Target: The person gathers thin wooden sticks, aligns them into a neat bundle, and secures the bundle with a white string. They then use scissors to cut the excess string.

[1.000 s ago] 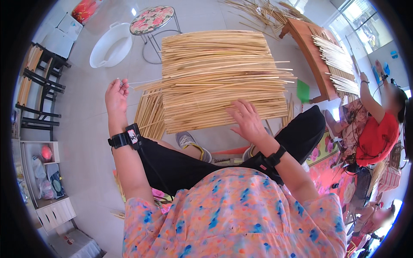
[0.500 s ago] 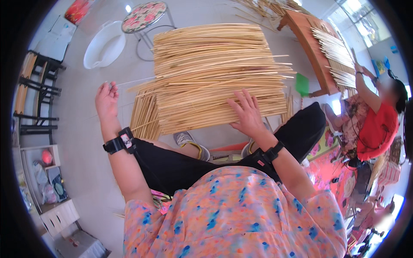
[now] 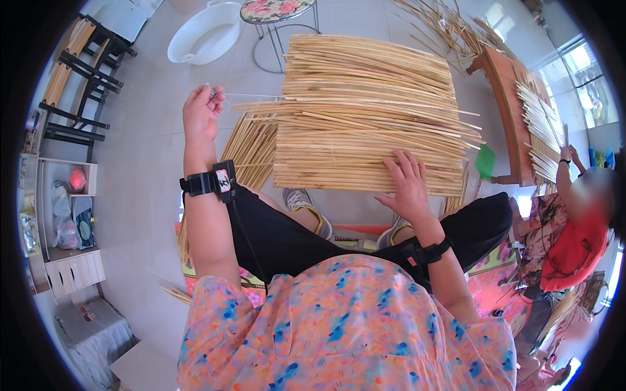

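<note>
A mat of long, pale straw-coloured stalks (image 3: 365,140) lies across in front of my knees. My right hand (image 3: 411,188) rests on its near right part, fingers spread and palm down. Off the mat's left edge, my left hand (image 3: 203,114) is raised with thumb and fingers pinched together. From that pinch a thin white thread (image 3: 251,96) runs taut to the stalks. Something small and shiny shows at the fingertips, too small to name. Several stalks in the mat's middle lie askew, their ends sticking out past both sides.
More stalks (image 3: 251,146) lie beneath the mat's left side. A round flowered stool (image 3: 277,9) and a white tub (image 3: 207,39) stand beyond. At right, a co-worker in red (image 3: 574,251) sits by a wooden bench (image 3: 505,111) bearing stalks. Shelves (image 3: 68,215) line the left.
The whole view has swung, so the mat and both hands sit farther right. My left hand appears higher, the thread more level. My right hand keeps its place on the mat.
</note>
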`<state>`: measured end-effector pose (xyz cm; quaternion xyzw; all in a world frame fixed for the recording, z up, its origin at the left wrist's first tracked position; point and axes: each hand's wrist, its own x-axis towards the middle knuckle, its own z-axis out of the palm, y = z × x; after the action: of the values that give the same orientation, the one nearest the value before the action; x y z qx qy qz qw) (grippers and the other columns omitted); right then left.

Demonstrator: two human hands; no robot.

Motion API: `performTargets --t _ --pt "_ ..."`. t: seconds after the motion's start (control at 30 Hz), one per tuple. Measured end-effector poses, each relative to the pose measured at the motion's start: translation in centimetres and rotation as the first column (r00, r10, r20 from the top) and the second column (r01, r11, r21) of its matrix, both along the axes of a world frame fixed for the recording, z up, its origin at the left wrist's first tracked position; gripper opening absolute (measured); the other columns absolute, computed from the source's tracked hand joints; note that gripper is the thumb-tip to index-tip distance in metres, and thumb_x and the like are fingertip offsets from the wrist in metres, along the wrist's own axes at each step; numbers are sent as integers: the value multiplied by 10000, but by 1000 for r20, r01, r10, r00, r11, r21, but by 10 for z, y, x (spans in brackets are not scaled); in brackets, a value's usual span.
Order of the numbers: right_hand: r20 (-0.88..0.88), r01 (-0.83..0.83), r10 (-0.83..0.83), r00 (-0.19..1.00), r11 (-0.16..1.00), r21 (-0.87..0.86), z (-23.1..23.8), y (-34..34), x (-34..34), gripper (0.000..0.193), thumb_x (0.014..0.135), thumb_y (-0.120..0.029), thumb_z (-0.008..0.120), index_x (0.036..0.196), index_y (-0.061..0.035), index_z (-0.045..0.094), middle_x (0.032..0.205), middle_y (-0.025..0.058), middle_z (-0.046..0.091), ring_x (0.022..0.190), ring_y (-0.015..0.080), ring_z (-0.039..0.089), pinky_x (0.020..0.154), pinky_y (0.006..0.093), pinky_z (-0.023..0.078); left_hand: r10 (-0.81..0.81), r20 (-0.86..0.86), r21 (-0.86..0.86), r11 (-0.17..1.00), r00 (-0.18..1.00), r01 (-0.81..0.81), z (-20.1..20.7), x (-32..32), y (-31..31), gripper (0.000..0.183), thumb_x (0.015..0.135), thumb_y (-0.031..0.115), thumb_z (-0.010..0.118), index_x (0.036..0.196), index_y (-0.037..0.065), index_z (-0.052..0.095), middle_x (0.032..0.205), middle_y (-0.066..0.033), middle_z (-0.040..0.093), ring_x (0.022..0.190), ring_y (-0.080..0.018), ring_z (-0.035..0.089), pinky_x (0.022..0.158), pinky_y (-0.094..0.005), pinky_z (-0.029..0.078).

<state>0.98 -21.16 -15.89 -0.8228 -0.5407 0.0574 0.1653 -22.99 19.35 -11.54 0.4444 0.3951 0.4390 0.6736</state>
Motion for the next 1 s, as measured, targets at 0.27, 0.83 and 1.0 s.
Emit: performTargets --t 0.27,0.83,1.0 --pt "-10 -139 141 990 982 127 21 50 37 595 736 -247 790 1256 -75 558 1426 153 419 1358 366 355 1076 560 311 -7 19 -9 1000 1000 7 -2 1 2 116 955 172 604 1010 79 565 919 -79 681 760 -151 620 654 -271 463" --pt "44 -296 296 954 955 11 5 147 51 795 695 -340 837 1367 -102 483 1315 116 529 1286 325 433 1060 504 368 22 64 -26 999 998 -21 -7 4 5 128 957 152 598 1016 48 555 958 -102 670 863 -187 650 761 -298 502" --pt "28 -360 359 933 930 70 5 146 51 697 703 -296 823 1306 -92 539 1192 121 578 1148 325 512 977 436 440 148 152 -9 989 977 -149 -20 6 15 158 959 109 572 1049 -10 521 1048 -155 633 1012 -260 650 874 -334 512"
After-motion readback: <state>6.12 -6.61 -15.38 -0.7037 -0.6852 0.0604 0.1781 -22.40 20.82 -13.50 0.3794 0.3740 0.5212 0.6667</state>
